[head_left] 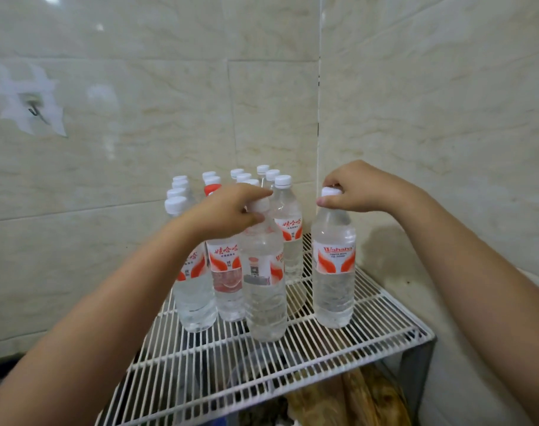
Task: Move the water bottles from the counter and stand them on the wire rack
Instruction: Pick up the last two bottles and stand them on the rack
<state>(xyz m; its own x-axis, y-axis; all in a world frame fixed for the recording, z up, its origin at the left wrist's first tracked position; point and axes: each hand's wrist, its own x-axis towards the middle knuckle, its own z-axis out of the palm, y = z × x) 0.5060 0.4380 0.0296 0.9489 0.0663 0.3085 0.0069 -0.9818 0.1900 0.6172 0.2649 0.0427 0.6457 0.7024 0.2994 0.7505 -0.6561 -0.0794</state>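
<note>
White wire rack (369, 330), set in a corner of cream marble-pattern wall tiles (170, 87); top shelf carries a cluster of clear water bottles with white caps and red-and-white labels, standing upright in rows toward the back left. Front bottle (266, 290): stands on the rack wires at the near edge of the cluster, touching its neighbours; left hand (231, 210) grips it at the cap and neck, fingers curled round the top. Separate bottle (334, 272): stands upright on the right part of the shelf, apart from the cluster, label reading "Wahaha"; right hand (357, 187) pinches its cap from above, fingers closed on it. One red cap (212, 189) shows among the white ones in the cluster's middle rows. Beneath the shelf, seen through the wires: dark and brownish items, too blurred to identify. Wall at left bears a metal hook (36, 112) on a pale adhesive patch.
</note>
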